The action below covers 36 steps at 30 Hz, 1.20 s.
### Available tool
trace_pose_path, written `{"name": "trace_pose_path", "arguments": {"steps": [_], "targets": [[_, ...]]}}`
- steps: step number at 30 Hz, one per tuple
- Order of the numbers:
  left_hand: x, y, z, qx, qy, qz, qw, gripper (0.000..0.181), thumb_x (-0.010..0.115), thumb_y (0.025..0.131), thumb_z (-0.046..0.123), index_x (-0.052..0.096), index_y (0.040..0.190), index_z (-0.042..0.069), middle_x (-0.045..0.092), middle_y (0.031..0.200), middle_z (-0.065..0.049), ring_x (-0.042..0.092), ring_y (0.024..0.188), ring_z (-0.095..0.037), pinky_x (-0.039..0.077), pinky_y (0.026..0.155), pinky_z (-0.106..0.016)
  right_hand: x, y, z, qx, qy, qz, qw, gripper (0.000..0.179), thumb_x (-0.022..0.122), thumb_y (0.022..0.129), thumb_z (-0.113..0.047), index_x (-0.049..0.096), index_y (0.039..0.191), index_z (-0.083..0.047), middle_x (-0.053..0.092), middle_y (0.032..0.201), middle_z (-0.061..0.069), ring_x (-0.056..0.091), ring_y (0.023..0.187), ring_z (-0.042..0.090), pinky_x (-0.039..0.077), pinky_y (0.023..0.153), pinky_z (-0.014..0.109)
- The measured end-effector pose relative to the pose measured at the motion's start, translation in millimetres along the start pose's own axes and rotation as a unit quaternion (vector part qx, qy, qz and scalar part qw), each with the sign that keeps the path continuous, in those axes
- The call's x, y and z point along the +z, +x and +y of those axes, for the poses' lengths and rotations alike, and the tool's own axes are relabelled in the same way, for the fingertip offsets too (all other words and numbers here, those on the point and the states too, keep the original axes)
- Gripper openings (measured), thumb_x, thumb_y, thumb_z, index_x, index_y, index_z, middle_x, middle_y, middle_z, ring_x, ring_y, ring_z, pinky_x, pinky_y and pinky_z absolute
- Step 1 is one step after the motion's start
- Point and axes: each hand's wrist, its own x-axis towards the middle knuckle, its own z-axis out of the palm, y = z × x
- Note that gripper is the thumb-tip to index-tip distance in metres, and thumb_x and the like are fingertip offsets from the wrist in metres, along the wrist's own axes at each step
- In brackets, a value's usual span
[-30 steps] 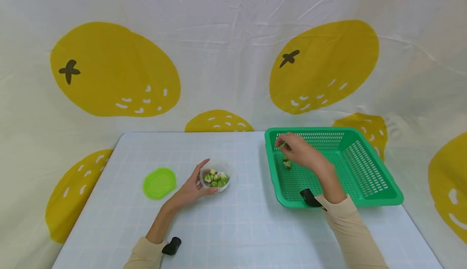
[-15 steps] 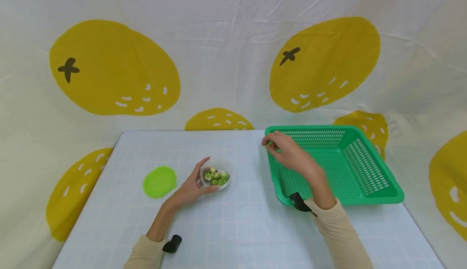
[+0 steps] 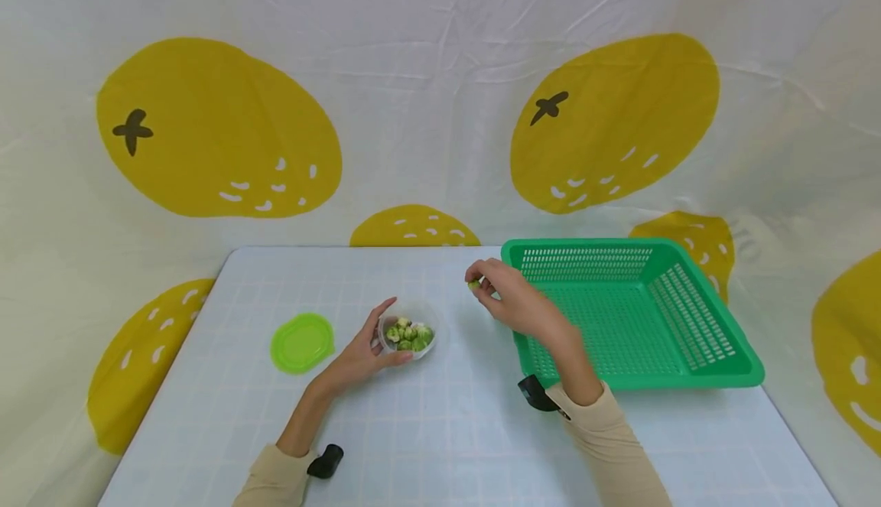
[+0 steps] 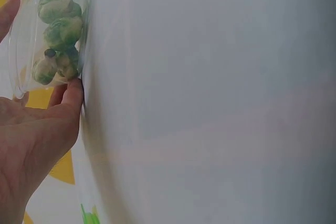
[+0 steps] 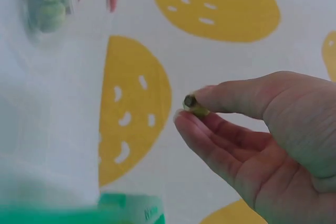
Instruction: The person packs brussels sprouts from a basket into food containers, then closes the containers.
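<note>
My left hand (image 3: 358, 362) is wrapped round the side of a small clear plastic tub (image 4: 23, 40) on the table, thumb on the near side and fingers on the far side. Several green Brussels sprouts (image 3: 411, 335) lie inside, also visible through its wall in the left wrist view. Between thumb and fingertips, my right hand (image 3: 512, 304) pinches one small Brussels sprout (image 5: 200, 110), its dark cut stem showing in the right wrist view. This hand is above the table between the tub and the green basket (image 3: 633, 379), its forearm crossing the basket's left corner.
A lime-green lid (image 3: 301, 343) lies flat to the left of the tub. The basket takes up the table's right side. Behind the far table edge hangs a white curtain (image 3: 420, 132) with yellow fruit prints.
My right hand has come left out of the basket, over its left rim, carrying the sprout towards the tub. The left hand and tub have stayed in place.
</note>
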Motion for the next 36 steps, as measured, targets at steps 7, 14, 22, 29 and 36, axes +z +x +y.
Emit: {"name": "trace_pose_path", "arguments": {"steps": [7, 14, 22, 29, 36], "targets": [[0.6, 0.4, -0.9, -0.004, 0.0, 0.005, 1.0, 0.102, 0.085, 0.088, 0.028, 0.017, 0.164, 0.035, 0.026, 0.164, -0.015, 0.017, 0.155, -0.031, 0.022, 0.123, -0.054, 17, 6.3, -6, -0.018, -0.012, 0.002, 0.9998, 0.013, 0.064, 0.099, 0.001, 0.064, 0.112, -0.002, 0.065, 0.104, 0.01, 0.061, 0.088, 0.02, 0.058, 0.081, 0.035], [0.5, -1.0, 0.9, -0.001, -0.004, 0.004, 1.0, 0.102, 0.084, 0.089, 0.026, 0.016, 0.164, 0.033, 0.027, 0.163, -0.015, 0.02, 0.154, -0.03, 0.022, 0.123, -0.054, 30, 11.4, -15, -0.015, -0.006, -0.011, 0.9998, 0.013, 0.063, 0.1, 0.002, 0.064, 0.112, -0.003, 0.065, 0.104, 0.009, 0.061, 0.088, 0.021, 0.058, 0.081, 0.035], [0.6, -0.7, 1.2, -0.001, -0.015, 0.002, 0.9999, 0.102, 0.085, 0.088, 0.025, 0.017, 0.163, 0.035, 0.029, 0.161, -0.015, 0.027, 0.151, -0.028, 0.025, 0.122, -0.051, 45, 14.1, -20, -0.016, -0.003, -0.012, 0.9998, 0.017, 0.064, 0.099, 0.003, 0.063, 0.116, 0.001, 0.066, 0.108, 0.013, 0.063, 0.092, 0.024, 0.058, 0.084, 0.033], [1.7, -1.0, 0.8, -0.009, -0.006, 0.005, 0.9999, 0.104, 0.085, 0.088, 0.027, 0.015, 0.164, 0.034, 0.03, 0.161, -0.013, 0.027, 0.151, -0.027, 0.025, 0.123, -0.05, 59, 15.2, -19, -0.028, 0.002, -0.003, 0.9996, 0.015, 0.065, 0.098, 0.004, 0.065, 0.114, 0.001, 0.066, 0.106, 0.013, 0.064, 0.091, 0.024, 0.058, 0.084, 0.031], [2.5, -1.1, 3.6, -0.013, -0.01, 0.006, 0.9999, 0.101, 0.084, 0.089, 0.026, 0.016, 0.164, 0.035, 0.028, 0.163, -0.015, 0.023, 0.153, -0.03, 0.023, 0.123, -0.053, 73, 19.5, -15, -0.035, 0.012, 0.004, 0.9993, 0.016, 0.065, 0.098, 0.006, 0.067, 0.113, 0.001, 0.064, 0.106, 0.013, 0.064, 0.092, 0.025, 0.058, 0.085, 0.033]]}}
